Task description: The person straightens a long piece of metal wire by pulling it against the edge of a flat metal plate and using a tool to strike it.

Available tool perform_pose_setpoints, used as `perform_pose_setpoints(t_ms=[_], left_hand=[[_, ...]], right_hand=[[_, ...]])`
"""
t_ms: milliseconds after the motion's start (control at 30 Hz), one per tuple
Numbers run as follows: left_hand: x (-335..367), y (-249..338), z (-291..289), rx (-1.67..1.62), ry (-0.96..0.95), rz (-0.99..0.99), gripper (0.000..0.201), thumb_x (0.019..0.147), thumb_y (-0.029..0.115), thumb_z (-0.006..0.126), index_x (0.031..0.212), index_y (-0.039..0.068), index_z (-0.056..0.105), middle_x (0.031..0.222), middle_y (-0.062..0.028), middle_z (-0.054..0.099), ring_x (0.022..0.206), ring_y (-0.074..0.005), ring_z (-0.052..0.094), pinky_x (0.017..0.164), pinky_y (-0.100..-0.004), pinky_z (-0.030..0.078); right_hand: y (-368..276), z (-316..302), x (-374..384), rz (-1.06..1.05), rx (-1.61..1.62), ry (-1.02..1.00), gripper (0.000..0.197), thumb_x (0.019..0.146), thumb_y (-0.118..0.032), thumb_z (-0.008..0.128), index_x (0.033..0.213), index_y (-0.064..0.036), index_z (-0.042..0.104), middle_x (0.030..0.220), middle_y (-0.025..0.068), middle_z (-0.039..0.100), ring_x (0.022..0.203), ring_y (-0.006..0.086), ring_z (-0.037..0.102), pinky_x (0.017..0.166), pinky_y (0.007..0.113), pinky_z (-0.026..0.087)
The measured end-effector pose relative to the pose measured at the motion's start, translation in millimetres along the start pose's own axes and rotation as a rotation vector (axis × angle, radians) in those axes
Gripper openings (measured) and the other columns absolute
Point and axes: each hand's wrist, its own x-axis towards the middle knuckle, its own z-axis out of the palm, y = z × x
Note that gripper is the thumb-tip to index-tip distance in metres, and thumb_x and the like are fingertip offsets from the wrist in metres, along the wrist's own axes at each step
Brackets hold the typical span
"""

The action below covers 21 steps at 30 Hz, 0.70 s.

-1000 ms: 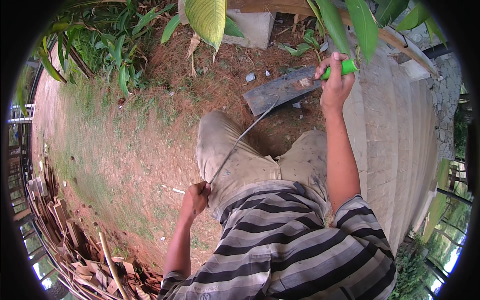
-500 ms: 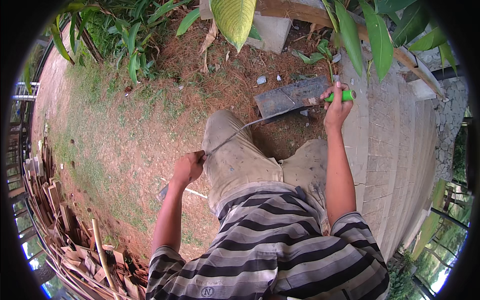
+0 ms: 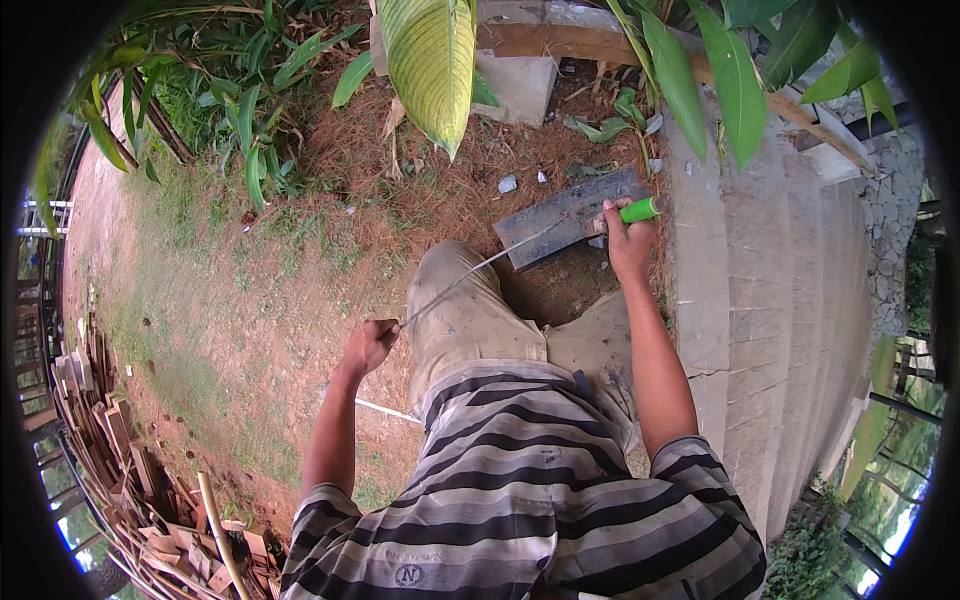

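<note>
My left hand [image 3: 371, 346] is closed on the near end of a long, thin grey metal strip [image 3: 468, 273]. The strip slants up to the right, past my bent knee and over a dark rectangular slab [image 3: 545, 222] on the ground. My right hand [image 3: 627, 240] is wrapped around a bright green handle [image 3: 640, 210], whose end sticks out to the right of the fist. The strip runs toward this handle, seemingly as one tool, but its join is hidden by my fingers and hard to make out. The slab lies tilted just beyond my knees.
Broad leaves [image 3: 430, 70] hang in at the top. Concrete steps [image 3: 765, 300] run along the right. A pile of wood scraps [image 3: 150, 500] lies at the lower left. A thin white stick [image 3: 388, 410] rests on the ground beside my left forearm.
My right hand has moved left and toward me with the green handle. My left hand has shifted slightly left and nearer. The whole view has moved a little.
</note>
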Motion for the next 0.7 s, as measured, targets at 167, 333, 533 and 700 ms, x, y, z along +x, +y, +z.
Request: perform_pose_setpoints(t_ms=[167,333,533,700], left_hand=[[49,-44,-1,-0.224,-0.12,0.019,0.025,0.099,0.022,0.056,0.086,0.001,0.056,0.07,-0.0206,0.055,0.064,-0.0327,0.047,0.067,-0.0439,0.044],[69,-37,-8,-0.249,-0.184,0.109,0.027,0.099,0.022,0.059,0.086,-0.002,0.058,0.068,-0.0213,0.053,0.063,-0.03,0.048,0.065,-0.0448,0.043],[45,-31,-15,-0.178,-0.193,0.155,0.029,0.102,0.022,0.058,0.083,0.0,0.056,0.066,-0.0214,0.05,0.062,-0.0335,0.047,0.064,-0.0467,0.042],[43,-33,-10,0.02,-0.131,0.18,0.018,0.1,0.02,0.057,0.092,0.005,0.064,0.076,-0.0237,0.065,0.073,-0.0442,0.064,0.07,-0.0523,0.051]], right_hand=[[-4,30,7,0.046,0.198,0.027,0.021,0.1,-0.009,0.064,0.082,-0.0043,0.055,0.072,0.0028,0.061,0.071,0.0121,0.06,0.073,0.033,0.051],[-7,33,20,0.15,0.332,0.025,0.028,0.101,-0.014,0.061,0.077,-0.0082,0.048,0.062,-0.0008,0.045,0.055,0.0102,0.044,0.065,0.033,0.047],[-66,41,51,0.26,0.634,0.296,0.038,0.101,-0.024,0.061,0.073,-0.013,0.038,0.056,-0.002,0.033,0.046,0.0109,0.032,0.05,0.033,0.034],[-95,55,84,0.234,0.587,0.487,0.037,0.099,-0.025,0.063,0.074,-0.0131,0.039,0.056,-0.0025,0.031,0.045,0.0112,0.032,0.047,0.033,0.031]])
